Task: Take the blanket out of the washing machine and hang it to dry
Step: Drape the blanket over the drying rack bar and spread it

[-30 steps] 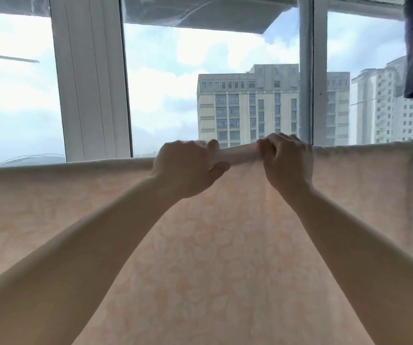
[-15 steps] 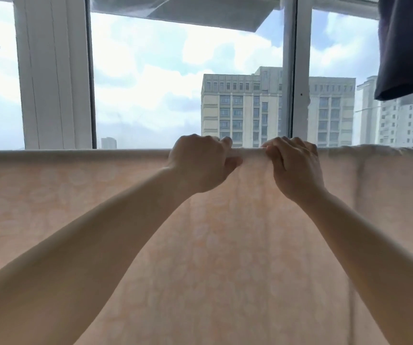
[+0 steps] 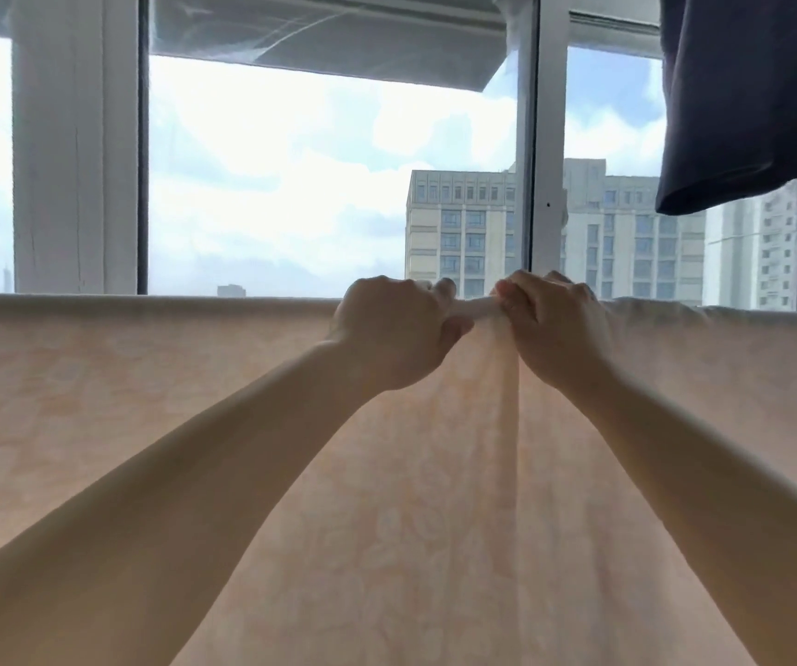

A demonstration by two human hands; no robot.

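Both hands have drawn closer together since the earlier frame, bunching a vertical fold beneath them. The left hand (image 3: 394, 336) and right hand (image 3: 555, 331) clench the top edge of the peach floral blanket (image 3: 156, 406), which hangs across the frame's lower half. A dark cloth (image 3: 747, 98) hangs at upper right before the window (image 3: 329, 185).

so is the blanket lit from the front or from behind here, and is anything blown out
Head view: backlit, daylight glows through the blanket; both forearms and the left hand and right hand look shaded; clouds in the window are near white; dark cloth reads almost featureless.
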